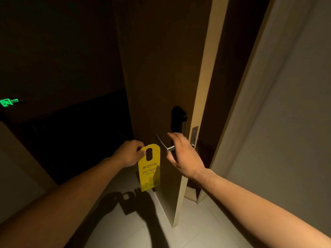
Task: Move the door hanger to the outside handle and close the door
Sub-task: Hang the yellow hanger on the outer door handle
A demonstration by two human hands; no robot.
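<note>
your left hand (130, 153) has the yellow door hanger (149, 168) pinched at its top edge, thumb on the front beside the oval hole, so that grip is pressed together on the card. hanger hangs upright in the air, just left of the silver lever handle (163, 144) and not on it; printed face toward you, "do not" readable. your right hand (180, 155) is at the lever's near end, fingers curled loosely with a gap between thumb and fingers, grip spread; cannot tell if it touches the metal. the lever sits on the dark brown face of the door (161, 77), under a black lock plate (177, 120). door is open, its pale edge (202, 90) facing you with a metal latch plate (194, 136) on it. door frame (250, 104) to the right. dark corridor to the left, with a glowing green exit sign (9, 102) low on the wall. pale tiled floor (193, 230) below, hand and hanger shadows (132, 203) cast on it.
</note>
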